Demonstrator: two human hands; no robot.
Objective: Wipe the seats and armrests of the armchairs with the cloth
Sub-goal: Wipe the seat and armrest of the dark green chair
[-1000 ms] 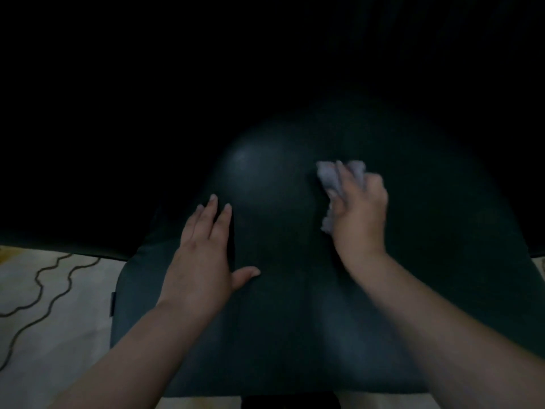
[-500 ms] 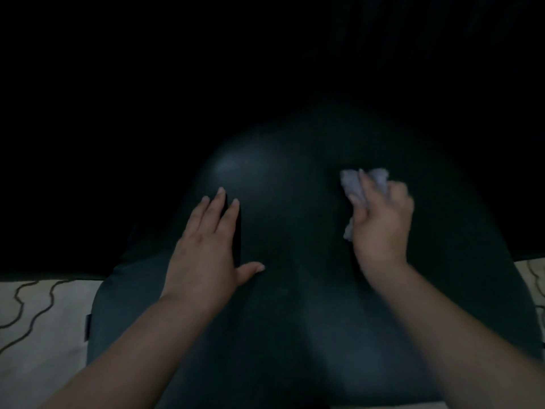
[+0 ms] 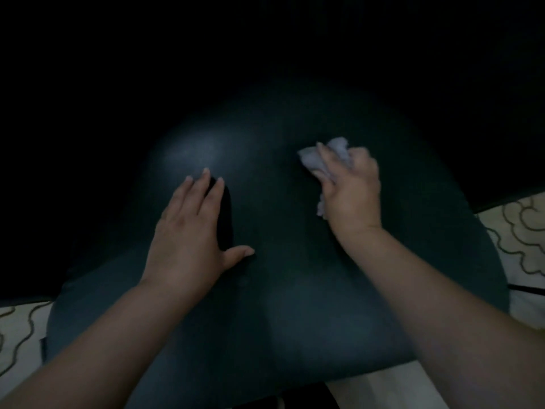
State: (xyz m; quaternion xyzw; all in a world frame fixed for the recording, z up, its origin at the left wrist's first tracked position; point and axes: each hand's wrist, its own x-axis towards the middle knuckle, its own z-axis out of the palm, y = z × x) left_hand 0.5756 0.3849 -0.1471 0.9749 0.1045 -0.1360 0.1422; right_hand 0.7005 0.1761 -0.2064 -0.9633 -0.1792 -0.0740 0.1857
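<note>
1. A dark, smooth seat [image 3: 265, 305] fills the middle and lower part of the frame, rounded at its far edge and fading into blackness toward the top of the frame.
2. The left hand [image 3: 188, 240] lies flat on the seat at centre left, palm down, fingers straight and close together pointing up the frame, thumb spread out toward the right. It holds nothing.
3. The right hand [image 3: 351, 190] sits at centre right, a little higher in the frame than the left, with its fingers curled around a crumpled pale cloth [image 3: 321, 157].
4. The cloth is bunched in that grip and pressed against the seat; part of it sticks out above and left of the fingers, and a small piece shows below the hand on its left side.
5. The two hands are well apart, with bare seat between them.
6. Both forearms run in from the lower corners of the frame.
7. A pale floor with dark wavy lines [image 3: 522, 231] shows at the right edge, and again at the lower left.
8. The chair's back and armrests cannot be made out in the dark.
</note>
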